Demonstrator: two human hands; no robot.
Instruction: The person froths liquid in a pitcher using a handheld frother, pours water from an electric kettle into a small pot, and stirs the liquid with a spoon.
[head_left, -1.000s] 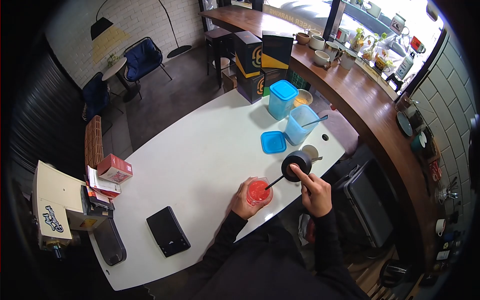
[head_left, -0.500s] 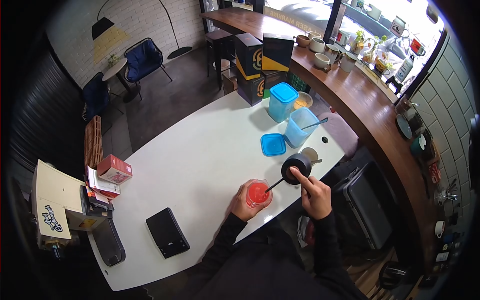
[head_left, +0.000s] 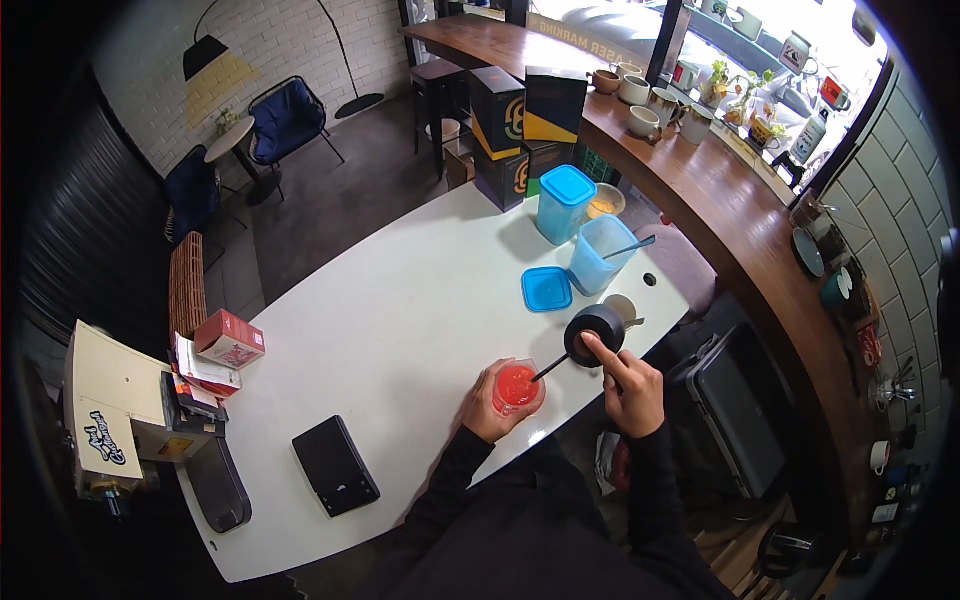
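Note:
My left hand (head_left: pixel 487 408) is wrapped round a clear glass (head_left: pixel 538 402) that holds red liquid (head_left: pixel 516 384). In my right hand (head_left: pixel 633 393) is a black gooseneck kettle (head_left: pixel 600 322), one finger lying over its lid. The kettle's thin spout slants down to the left, its tip over the glass. Whether water is running from it is too small to tell. Just behind the kettle stands a pale cup (head_left: pixel 620 306) with a spoon in it. Beyond are an open blue container (head_left: pixel 597 262) with a spoon and its blue lid (head_left: pixel 547 289) lying flat.
A lidded blue container (head_left: pixel 566 208) and stacked black boxes (head_left: pixel 500 125) stand at the white table's (head_left: pixel 390 300) far end. A black flat device (head_left: pixel 336 466) lies left of my arm. A wooden counter (head_left: pixel 720 200) with several mugs curves along the right.
Almost nothing differs. The kettle and my right hand have shifted very slightly to the right, and the red liquid's surface looks a little different.

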